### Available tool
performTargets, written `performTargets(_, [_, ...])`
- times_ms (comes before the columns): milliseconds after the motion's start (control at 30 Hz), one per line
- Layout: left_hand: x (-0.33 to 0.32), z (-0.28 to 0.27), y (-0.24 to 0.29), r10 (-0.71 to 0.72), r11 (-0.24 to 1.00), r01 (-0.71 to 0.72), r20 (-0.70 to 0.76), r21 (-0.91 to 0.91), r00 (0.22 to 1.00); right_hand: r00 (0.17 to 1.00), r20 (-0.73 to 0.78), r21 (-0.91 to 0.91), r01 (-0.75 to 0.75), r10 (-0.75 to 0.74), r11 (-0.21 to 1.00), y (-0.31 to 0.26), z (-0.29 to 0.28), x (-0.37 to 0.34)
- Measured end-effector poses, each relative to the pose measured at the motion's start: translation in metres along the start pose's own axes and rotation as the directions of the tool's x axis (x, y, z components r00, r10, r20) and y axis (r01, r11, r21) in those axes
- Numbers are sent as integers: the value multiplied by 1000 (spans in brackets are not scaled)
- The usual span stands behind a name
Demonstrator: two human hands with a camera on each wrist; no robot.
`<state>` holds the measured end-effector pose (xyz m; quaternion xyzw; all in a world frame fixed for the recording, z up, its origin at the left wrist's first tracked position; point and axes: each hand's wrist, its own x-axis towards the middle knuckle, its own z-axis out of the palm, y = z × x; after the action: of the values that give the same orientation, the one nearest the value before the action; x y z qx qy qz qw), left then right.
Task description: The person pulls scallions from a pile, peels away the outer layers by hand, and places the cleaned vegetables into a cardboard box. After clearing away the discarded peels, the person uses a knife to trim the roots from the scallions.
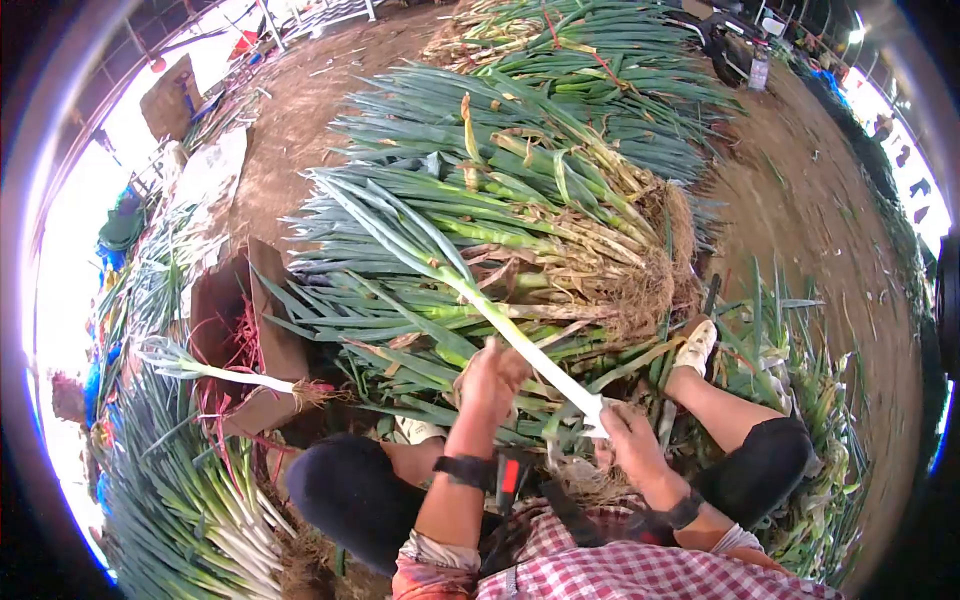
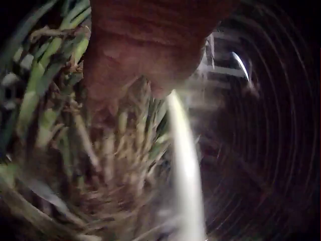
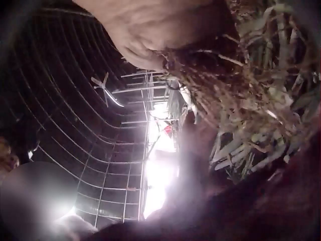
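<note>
A long green onion (image 1: 515,335) slants across the middle of the head view, its green leaves pointing up and away. My right hand (image 1: 635,447) grips it by its white root end, and brown roots (image 3: 215,95) hang beside that hand in the right wrist view. Just below the stalk, my left hand (image 1: 490,382) has bent fingers; I cannot tell whether they hold anything. The white stalk (image 2: 185,165) runs down past that hand in the left wrist view. Behind both hands lies a big heap of unpeeled green onions (image 1: 540,235), roots toward the right.
One cleaned green onion (image 1: 240,376) lies across a cardboard box (image 1: 275,350) with red strings. A pile of white-stalked green onions (image 1: 220,520) is at lower left. Stripped leaves (image 1: 800,450) litter the ground by the right leg. Another bundle (image 1: 600,60) lies farther back.
</note>
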<state>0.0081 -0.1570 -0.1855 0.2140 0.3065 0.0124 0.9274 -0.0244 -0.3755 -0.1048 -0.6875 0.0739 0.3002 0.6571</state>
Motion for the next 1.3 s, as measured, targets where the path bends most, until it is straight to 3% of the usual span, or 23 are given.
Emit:
performTargets(33, [-3,9,15,46,999,-46,6,-28,999,980,-1,-276,192,-200,942,5,1,0])
performTargets(67, [-5,16,26,122,990,-116,-64,79,990,980,0,-274,193,-201,942,0,5,-4])
performTargets(133, [-8,25,35,200,950,-145,-182,277,963,969,80,-528,241,-235,814,-12,13,-15])
performTargets(367, [-9,13,45,185,944,-146,-110,295,977,906,113,-543,400,-407,739,-5,16,-13])
performTargets(467, [-13,20,47,222,886,-142,-137,442,965,894,131,-591,418,-429,690,-8,16,-11])
performTargets(533, [-27,42,38,492,448,-468,227,762,840,925,126,-665,347,-358,662,-10,17,-2])
performTargets(600, [-80,99,29,220,334,-338,276,880,936,957,107,-733,260,-271,629,15,14,10])
performTargets(667, [-122,121,-2,58,402,-556,586,727,808,758,90,-434,614,-646,660,63,8,35])
performTargets(700, [-135,124,-15,-65,216,-677,702,704,709,925,214,-243,361,-314,900,28,13,26])
performTargets(733, [-143,124,-24,-209,39,-784,772,620,600,936,148,346,255,-321,903,11,20,17])
performTargets(767, [-136,114,-32,-89,83,-840,844,535,529,943,104,-80,323,-315,943,-16,31,13])
performTargets(800, [-131,116,-14,-158,404,-619,718,674,678,942,59,-489,315,-329,814,-34,37,13])
performTargets(833, [-133,119,3,-197,428,-116,218,896,956,951,33,-559,272,-306,783,-20,30,28])
performTargets(867, [-114,97,-2,179,556,-339,289,759,940,917,40,326,363,-397,873,-3,41,40])
performTargets(900, [-99,86,3,360,723,-345,100,599,928,904,2,-91,425,-427,900,-12,47,40])
performTargets(933, [-76,66,1,525,702,-457,36,546,850,886,-22,-494,393,-463,776,-21,51,38])
performTargets(967, [-57,50,8,500,765,-414,-49,494,865,859,-37,-453,442,-511,775,-21,57,37])
performTargets(1067, [-34,36,28,301,893,-252,-77,373,951,871,-49,-501,401,-488,767,-9,66,44])
performTargets(1100, [-31,32,37,242,858,-198,-33,473,970,854,-24,-502,439,-520,745,-9,62,46])
performTargets(1133, [-26,31,40,214,901,-173,-61,398,975,855,-26,-502,437,-519,746,-7,61,45])
performTargets(1200, [-35,36,49,148,870,-86,-90,486,985,899,64,-470,411,-434,781,-7,59,42])
performTargets(1267, [-32,30,40,143,887,-130,5,444,990,934,58,-438,342,-353,832,-9,62,38])
performTargets(1300, [-30,31,39,143,890,-125,-8,439,990,843,37,-568,459,-536,683,-13,63,37])
